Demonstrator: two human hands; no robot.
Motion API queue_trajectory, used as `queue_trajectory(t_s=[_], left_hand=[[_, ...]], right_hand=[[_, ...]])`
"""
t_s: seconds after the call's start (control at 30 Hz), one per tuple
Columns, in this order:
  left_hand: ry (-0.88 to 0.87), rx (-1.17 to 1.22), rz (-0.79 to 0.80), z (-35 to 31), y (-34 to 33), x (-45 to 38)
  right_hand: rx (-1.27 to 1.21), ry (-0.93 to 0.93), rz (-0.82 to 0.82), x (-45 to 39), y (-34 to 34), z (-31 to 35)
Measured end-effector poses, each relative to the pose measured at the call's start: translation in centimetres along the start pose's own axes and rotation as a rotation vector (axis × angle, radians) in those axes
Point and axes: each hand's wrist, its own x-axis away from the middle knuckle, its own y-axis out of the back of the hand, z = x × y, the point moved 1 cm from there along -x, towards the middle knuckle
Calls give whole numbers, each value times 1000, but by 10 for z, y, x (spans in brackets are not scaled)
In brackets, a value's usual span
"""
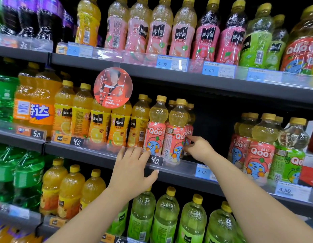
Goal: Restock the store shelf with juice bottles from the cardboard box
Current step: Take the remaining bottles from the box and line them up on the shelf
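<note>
1. Store shelving of dark metal fills the view, several tiers packed with drinks; the middle shelf (99,160) carries a clear front rail with price tags.
2. At far left on that tier stand green soda bottles (3,99), then orange soda bottles (36,102), then orange juice bottles (99,123) with yellow caps; a round red promotional tag (113,87) hangs in front of them.
3. Left hand (133,167): fingers straight and spread, gripping nothing, fingertips at the shelf rail just below the orange juice.
4. Peach Qoo juice bottles (156,127) stand upright in rows at the centre of the middle shelf: pale yellow liquid, yellow caps, pink labels with a blue cartoon figure.
5. Right hand (198,148): fingertips touch the lower label of the rightmost peach Qoo bottle; fingers partly curled, grip not discernible.
6. Right of a dark gap, more Qoo bottles (259,155) stand, pink and green labelled.
</note>
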Motion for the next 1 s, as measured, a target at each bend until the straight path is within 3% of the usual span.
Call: queue_trajectory(t_s=[0.33, 0.57, 1.0], left_hand=[[1, 4, 4, 0, -2, 0], [1, 1, 21, 0, -1, 1], [2, -1, 23, 0, 1, 0]], right_hand=[[71, 62, 287, 1, -7, 7], [-183, 40, 119, 4, 0, 4], [-228, 41, 243, 14, -5, 21]])
